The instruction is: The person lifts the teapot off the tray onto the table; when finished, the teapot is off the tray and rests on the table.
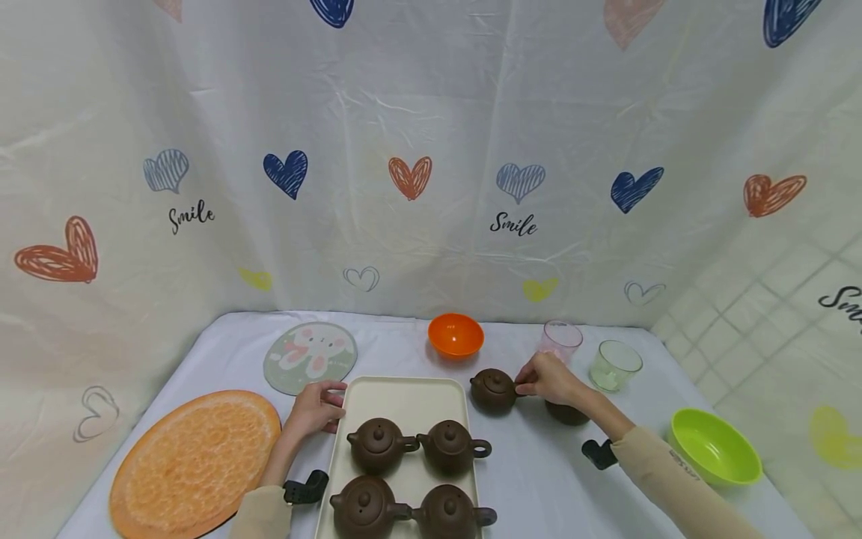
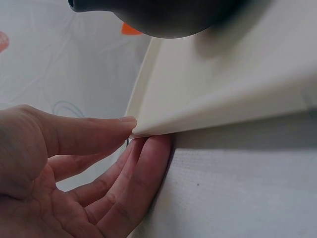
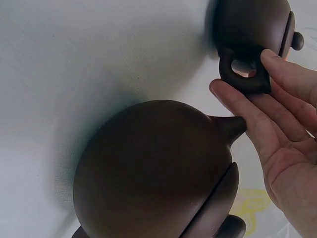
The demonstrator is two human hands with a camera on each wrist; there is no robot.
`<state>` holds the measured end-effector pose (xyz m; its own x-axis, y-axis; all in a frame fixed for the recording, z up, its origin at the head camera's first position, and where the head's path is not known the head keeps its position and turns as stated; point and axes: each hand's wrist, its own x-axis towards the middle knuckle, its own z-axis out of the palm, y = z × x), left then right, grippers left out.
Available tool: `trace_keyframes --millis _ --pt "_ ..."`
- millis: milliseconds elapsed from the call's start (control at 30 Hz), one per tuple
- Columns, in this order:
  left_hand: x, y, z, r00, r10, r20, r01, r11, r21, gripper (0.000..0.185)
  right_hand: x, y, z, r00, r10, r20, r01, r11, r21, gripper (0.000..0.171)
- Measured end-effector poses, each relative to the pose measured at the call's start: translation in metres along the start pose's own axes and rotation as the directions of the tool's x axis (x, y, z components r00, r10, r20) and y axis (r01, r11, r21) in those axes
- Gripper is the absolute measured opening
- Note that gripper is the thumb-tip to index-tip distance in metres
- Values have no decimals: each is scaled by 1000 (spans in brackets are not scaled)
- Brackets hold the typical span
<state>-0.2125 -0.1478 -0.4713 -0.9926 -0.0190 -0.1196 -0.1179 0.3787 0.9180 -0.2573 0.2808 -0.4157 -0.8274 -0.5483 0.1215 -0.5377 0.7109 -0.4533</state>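
In the head view, my left hand [image 1: 315, 408] is at the upper left edge of a cream tray [image 1: 404, 393]. The left wrist view has the thumb on the rim and the fingers tucked against its underside, pinching it. Several dark brown teapots [image 1: 378, 445] stand on the tray in two rows. Right of the tray, my right hand [image 1: 548, 379] grips the handle of another brown teapot [image 1: 493, 389], thumb on one side and fingers on the other. One more teapot [image 3: 153, 173] sits close to that hand, partly hidden by the arm in the head view.
Behind the tray stands an orange bowl [image 1: 456, 335]. A pink glass [image 1: 562, 337] and a green glass [image 1: 616, 365] are at the back right, a lime green bowl [image 1: 715, 447] nearer. A bunny-printed round mat [image 1: 310, 358] and a bread-like orange round mat [image 1: 195, 460] lie left.
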Motion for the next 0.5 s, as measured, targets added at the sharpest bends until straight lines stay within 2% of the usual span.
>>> trace_keyframes --millis 267,500 --pt "1 -1 -1 1000 -11 -1 11 1000 16 46 2 -4 -4 998 58 -1 -58 998 18 11" --pt "1 -1 -1 1000 -8 4 8 1000 10 47 1 -19 -11 986 114 -123 -95 983 155 17"
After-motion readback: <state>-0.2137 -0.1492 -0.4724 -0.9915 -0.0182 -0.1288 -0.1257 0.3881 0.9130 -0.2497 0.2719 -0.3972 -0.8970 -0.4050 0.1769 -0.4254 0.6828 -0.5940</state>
